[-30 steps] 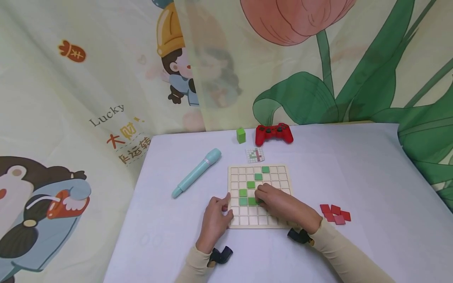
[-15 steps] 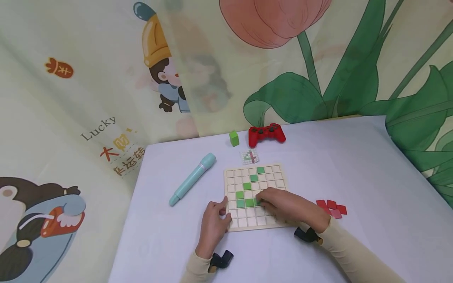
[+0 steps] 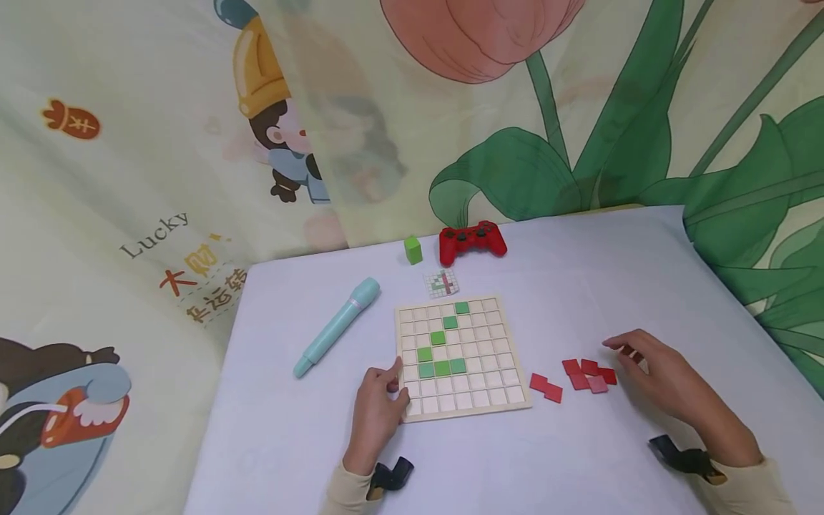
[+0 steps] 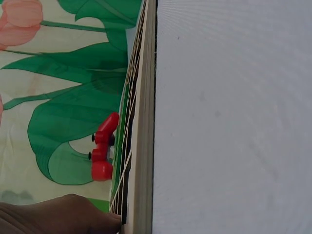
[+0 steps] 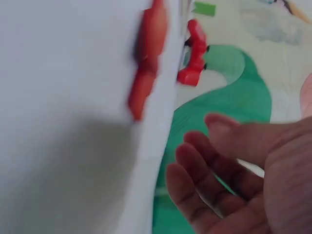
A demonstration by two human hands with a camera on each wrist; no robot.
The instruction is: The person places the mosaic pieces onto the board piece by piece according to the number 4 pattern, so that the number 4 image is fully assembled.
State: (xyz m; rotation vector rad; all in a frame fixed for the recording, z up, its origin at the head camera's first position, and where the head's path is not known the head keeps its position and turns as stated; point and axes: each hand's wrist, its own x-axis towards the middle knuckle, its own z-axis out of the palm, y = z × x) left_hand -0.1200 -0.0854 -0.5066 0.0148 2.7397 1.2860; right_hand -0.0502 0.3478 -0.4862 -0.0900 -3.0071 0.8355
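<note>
Fingers of the left hand (image 3: 378,404) rest against the near-left edge of the wooden grid board (image 3: 489,390), thumb on its rim, nothing gripped. Green tiles (image 3: 441,368) sit on the board just right of that hand. Farther right, red tiles (image 3: 582,373) lie loose on the table (image 3: 579,286), between the board and the right hand (image 3: 669,383), whose relaxed, empty fingers hover just beside them.

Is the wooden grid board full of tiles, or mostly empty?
Mostly empty: the board carries only six green tiles; the other squares are bare.
</note>
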